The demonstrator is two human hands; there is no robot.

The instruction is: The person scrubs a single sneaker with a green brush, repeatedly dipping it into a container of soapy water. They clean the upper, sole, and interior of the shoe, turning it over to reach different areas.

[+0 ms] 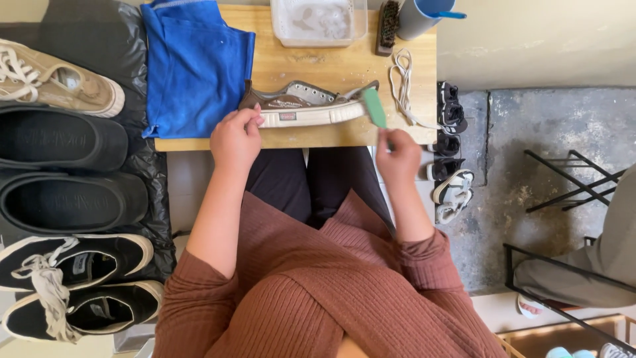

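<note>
Rust-brown ribbed sleeves: both forearms reached forward from the person's lap toward the wooden table (pixel 331 136), the landmark for what follows.
Left hand (pixel 235 139): at the table's near edge, fingers closed on the heel end of the brown sneaker (pixel 305 106).
Right hand (pixel 397 156): just off the table's near edge, fingers pinched together around the handle of a green brush (pixel 375 107), whose head touched the sneaker's toe.
Brown sneaker: lay on its side on the table's near half, white rubber sole facing the person, laces out.
White laces (pixel 402 86): loose on the table, just right of the sneaker's toe.
Blue cloth (pixel 195 63): spread over the table's left part, beside the sneaker's heel.
Black shoes (pixel 63 139): on black plastic sheeting left of the table, with black-and-white laced sneakers (pixel 79 285) nearer and a tan sneaker (pixel 59 79) farther.
Small sandals (pixel 452 152): on the floor along the table's right side.
Clear tub (pixel 318 21): at the table's far edge, cloudy inside.
Dark scrub brush (pixel 387 26): right of the tub.
Blue-grey cup (pixel 424 16): at the far right corner.
</note>
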